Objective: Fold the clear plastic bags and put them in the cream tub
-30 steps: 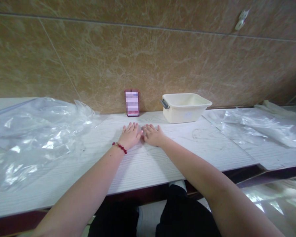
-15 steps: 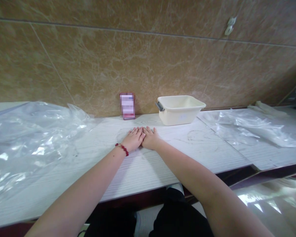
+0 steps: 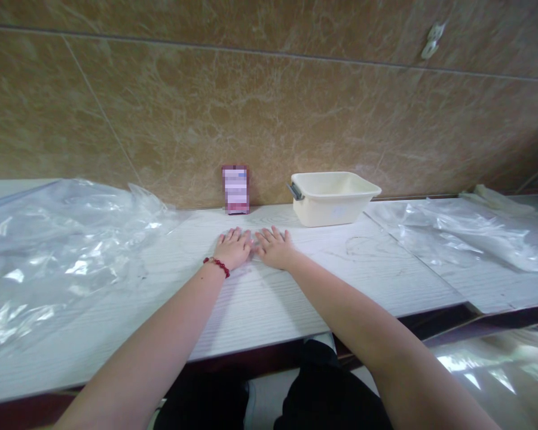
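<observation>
My left hand, with a red bead bracelet at its wrist, lies palm down on the white wood-grain tabletop. Its fingers are spread and point toward the wall. Close beside it, my right hand rests flat as well, fingers apart. A narrow gap separates the two hands, the thumbs nearly meeting. Whether something thin and clear lies under them, I cannot make out. Just beyond my hands a phone leans upright against the wall, its screen blurred. A cream plastic tub with a grey handle stands to the right of it.
Crumpled clear plastic sheeting covers the table's left side. More clear plastic lies at the right, past a seam in the tabletop. A brown marbled wall closes off the back. The table's front edge is near my legs.
My hands have moved apart: the left was lying partly over the right, and now it has slid left, so the two rest side by side. The view has shifted slightly.
</observation>
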`<state>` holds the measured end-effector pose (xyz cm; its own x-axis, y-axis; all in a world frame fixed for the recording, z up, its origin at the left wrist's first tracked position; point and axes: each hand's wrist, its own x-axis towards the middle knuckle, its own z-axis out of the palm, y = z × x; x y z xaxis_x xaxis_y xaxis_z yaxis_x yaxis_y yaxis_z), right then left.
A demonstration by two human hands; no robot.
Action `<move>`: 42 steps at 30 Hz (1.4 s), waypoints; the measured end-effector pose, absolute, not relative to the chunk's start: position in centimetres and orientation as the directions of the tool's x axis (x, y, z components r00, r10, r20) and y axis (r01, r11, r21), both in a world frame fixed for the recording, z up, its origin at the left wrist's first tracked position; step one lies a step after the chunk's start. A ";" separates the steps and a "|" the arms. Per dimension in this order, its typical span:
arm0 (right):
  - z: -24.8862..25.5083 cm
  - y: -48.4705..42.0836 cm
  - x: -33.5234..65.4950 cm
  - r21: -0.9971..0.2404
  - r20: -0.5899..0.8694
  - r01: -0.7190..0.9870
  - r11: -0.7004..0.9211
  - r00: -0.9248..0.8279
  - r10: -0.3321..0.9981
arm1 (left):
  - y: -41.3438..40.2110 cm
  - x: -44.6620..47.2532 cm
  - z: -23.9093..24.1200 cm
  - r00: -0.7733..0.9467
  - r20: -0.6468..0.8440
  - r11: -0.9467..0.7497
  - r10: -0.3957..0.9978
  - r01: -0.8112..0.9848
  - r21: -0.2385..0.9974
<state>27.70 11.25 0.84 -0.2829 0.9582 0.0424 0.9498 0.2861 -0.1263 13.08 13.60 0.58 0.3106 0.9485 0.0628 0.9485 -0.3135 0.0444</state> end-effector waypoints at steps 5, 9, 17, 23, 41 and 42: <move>1.3 11.2 27.9 -0.139 -0.036 0.963 0.230 -0.237 0.971 | 13.7 12.4 0.6 0.271 0.040 -0.272 0.962 0.961 0.046; 1.6 11.0 28.2 -0.147 -0.082 0.970 0.193 -0.207 0.975 | 13.6 12.3 0.7 0.253 0.037 -0.255 0.967 0.965 0.057; 5.3 9.1 30.9 -0.008 0.088 0.949 0.316 -0.315 0.945 | 12.4 12.2 1.9 0.485 0.028 -0.485 0.874 0.871 0.073; 7.0 8.3 31.9 0.032 -0.005 0.860 0.510 -0.510 0.860 | 11.5 12.9 2.1 0.571 -0.026 -0.568 0.820 0.820 0.073; 6.6 7.7 30.2 0.169 -0.006 0.843 0.511 -0.518 0.856 | 11.8 12.3 2.2 0.553 -0.081 -0.542 0.829 0.830 0.128; 6.5 7.7 30.1 0.171 -0.006 0.839 0.516 -0.523 0.852 | 11.8 12.2 2.2 0.554 -0.077 -0.541 0.829 0.830 0.136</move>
